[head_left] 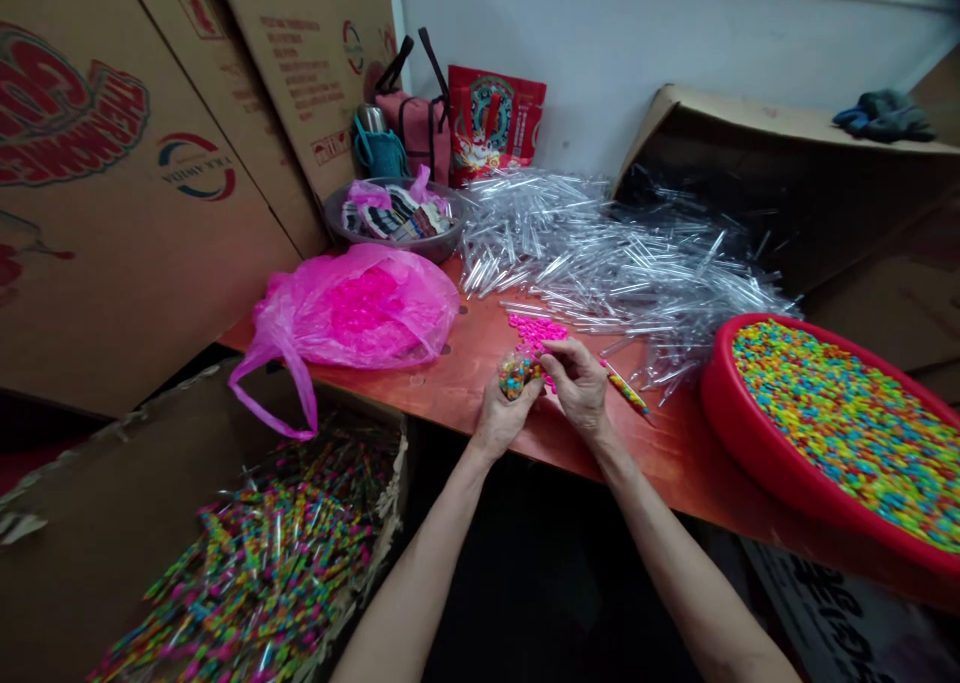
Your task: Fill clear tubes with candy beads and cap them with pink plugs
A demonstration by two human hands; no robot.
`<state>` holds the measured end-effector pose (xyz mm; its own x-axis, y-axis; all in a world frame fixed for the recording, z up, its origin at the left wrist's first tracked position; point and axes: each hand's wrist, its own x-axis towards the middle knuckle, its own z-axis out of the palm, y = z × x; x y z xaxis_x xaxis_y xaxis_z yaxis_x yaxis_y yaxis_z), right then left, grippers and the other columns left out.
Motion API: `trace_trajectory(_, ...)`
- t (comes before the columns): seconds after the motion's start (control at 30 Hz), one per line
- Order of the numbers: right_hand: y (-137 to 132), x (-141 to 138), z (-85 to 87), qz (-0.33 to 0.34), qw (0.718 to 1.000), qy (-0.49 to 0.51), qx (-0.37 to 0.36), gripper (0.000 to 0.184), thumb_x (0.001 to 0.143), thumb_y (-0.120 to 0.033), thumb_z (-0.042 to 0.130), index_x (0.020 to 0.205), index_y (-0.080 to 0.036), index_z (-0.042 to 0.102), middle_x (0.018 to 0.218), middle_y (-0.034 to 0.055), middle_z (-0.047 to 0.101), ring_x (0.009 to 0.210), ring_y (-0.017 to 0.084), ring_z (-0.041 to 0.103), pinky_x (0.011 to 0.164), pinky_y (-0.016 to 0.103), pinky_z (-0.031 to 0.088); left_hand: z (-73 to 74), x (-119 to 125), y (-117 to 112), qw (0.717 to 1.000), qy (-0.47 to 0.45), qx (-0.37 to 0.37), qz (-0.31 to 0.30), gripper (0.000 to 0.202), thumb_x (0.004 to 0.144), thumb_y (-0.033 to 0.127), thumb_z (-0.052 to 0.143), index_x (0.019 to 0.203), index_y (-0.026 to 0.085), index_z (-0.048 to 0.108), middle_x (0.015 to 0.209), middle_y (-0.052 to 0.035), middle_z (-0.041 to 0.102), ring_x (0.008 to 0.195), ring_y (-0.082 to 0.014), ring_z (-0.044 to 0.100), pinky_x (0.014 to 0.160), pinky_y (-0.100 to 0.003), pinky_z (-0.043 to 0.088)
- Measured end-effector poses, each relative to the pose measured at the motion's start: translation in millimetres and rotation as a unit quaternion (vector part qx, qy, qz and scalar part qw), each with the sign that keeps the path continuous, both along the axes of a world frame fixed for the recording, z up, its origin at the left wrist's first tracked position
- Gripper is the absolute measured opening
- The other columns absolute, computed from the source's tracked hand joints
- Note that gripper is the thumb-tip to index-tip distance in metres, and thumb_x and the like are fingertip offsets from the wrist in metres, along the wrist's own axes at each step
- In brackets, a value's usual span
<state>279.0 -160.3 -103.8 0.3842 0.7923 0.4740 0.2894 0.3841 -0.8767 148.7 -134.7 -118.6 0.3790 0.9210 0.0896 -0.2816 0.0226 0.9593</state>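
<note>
My left hand (504, 411) is closed round a bunch of clear tubes filled with coloured candy beads (516, 373), held upright over the red table (465, 383). My right hand (577, 383) pinches at the top of that bunch, fingers pressed together beside a small heap of pink caps (536, 329). One filled tube (628, 393) lies on the table just right of my right hand. A big pile of empty clear tubes (600, 263) spreads behind the hands.
A red basin (780, 473) full of coloured beads sits at the right. A pink plastic bag (360, 308) lies at the left, a grey bowl (442, 248) behind it. A cardboard box of filled tubes (262, 563) stands below left. Cartons line the left wall.
</note>
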Motion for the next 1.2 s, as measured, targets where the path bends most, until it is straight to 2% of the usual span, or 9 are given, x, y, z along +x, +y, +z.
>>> trace_trajectory(0.13,-1.2,8.7,5.7,-0.007,0.999,-0.017,-0.027,0.023,0.092,-0.045,0.069,0.103,-0.025,0.071,0.093,0.0039,0.072,0.083,0.020,0.069,0.076,0.033,0.058,-1.6,1.7,0.5,1.000,-0.004,-0.004,-0.001,0.038,0.082,0.046,0.079,0.104,0.016,0.075,0.086,-0.0052,0.074,0.070,-0.0141,0.067,0.064,-0.023,0.053)
trace_trajectory(0.23,-13.0,45.9,21.1,-0.030,0.996,-0.051,-0.064,0.024,0.095,-0.044,0.063,0.100,-0.022,0.071,0.085,0.0025,0.070,0.075,0.017,0.065,0.070,0.030,0.053,-2.4,1.9,0.4,1.000,0.006,-0.020,0.009,0.046,0.081,0.050,0.079,0.111,0.016,0.072,0.077,-0.0015,0.069,0.055,-0.0088,0.057,0.052,-0.019,0.046)
trace_trajectory(0.4,-38.3,107.3,32.6,-0.027,0.949,-0.257,-0.179,0.024,0.095,-0.039,0.061,0.088,-0.019,0.073,0.082,0.0044,0.067,0.072,0.018,0.060,0.068,0.031,0.047,2.4,1.4,-0.6,0.999,0.024,-0.025,0.019,0.053,0.081,0.059,0.075,0.108,0.014,0.067,0.071,-0.0002,0.066,0.049,-0.0073,0.050,0.046,-0.019,0.041)
trace_trajectory(0.5,-44.9,106.6,28.0,0.000,0.926,-0.336,-0.170,0.021,0.096,-0.037,0.062,0.096,-0.021,0.076,0.093,0.0077,0.066,0.079,0.020,0.060,0.073,0.033,0.048,5.4,2.3,-1.3,1.000,0.023,-0.017,0.011,0.050,0.083,0.059,0.074,0.102,0.014,0.064,0.075,-0.0019,0.068,0.050,-0.0075,0.051,0.047,-0.020,0.043)
trace_trajectory(0.6,-43.8,91.0,21.6,0.082,0.917,-0.364,-0.144,0.017,0.099,-0.032,0.060,0.097,-0.023,0.075,0.096,0.0076,0.066,0.084,0.021,0.059,0.077,0.034,0.048,5.2,3.3,-1.8,1.000,0.018,-0.020,0.009,0.047,0.082,0.058,0.075,0.098,0.015,0.064,0.074,-0.0016,0.068,0.049,-0.0076,0.051,0.046,-0.020,0.044)
trace_trajectory(0.73,-33.6,77.1,20.9,0.111,0.942,-0.278,-0.150,0.017,0.098,-0.033,0.062,0.088,-0.021,0.069,0.084,0.0031,0.066,0.074,0.017,0.057,0.071,0.031,0.047,2.5,3.0,-2.1,0.999,0.022,-0.032,0.008,0.046,0.082,0.059,0.075,0.093,0.015,0.066,0.071,-0.0012,0.068,0.049,-0.0076,0.052,0.046,-0.019,0.043)
trace_trajectory(0.83,-18.0,65.9,29.5,0.108,0.976,-0.111,-0.154,0.021,0.092,-0.041,0.071,0.090,-0.020,0.067,0.079,0.0003,0.065,0.069,0.015,0.058,0.065,0.028,0.048,2.1,2.3,-1.7,0.999,0.025,-0.027,-0.001,0.045,0.083,0.058,0.075,0.093,0.014,0.067,0.071,-0.0014,0.068,0.050,-0.0081,0.054,0.048,-0.020,0.043)
trace_trajectory(0.97,8.5,40.7,45.3,0.121,0.983,0.075,-0.115,0.023,0.083,-0.040,0.080,0.089,-0.020,0.069,0.078,-0.0007,0.067,0.068,0.013,0.061,0.067,0.027,0.052,3.3,2.5,-1.2,0.999,0.020,-0.022,0.020,0.043,0.080,0.053,0.079,0.099,0.016,0.069,0.070,0.0003,0.067,0.054,-0.0105,0.057,0.052,-0.022,0.046)
trace_trajectory(1.2,22.7,19.5,54.4,0.153,0.981,0.058,-0.100,0.022,0.083,-0.041,0.080,0.091,-0.021,0.078,0.090,0.0035,0.076,0.082,0.016,0.069,0.079,0.030,0.056,2.8,3.0,-1.1,0.999,0.002,-0.031,0.019,0.042,0.079,0.050,0.081,0.101,0.016,0.070,0.070,-0.0008,0.066,0.061,-0.0137,0.062,0.058,-0.024,0.050)
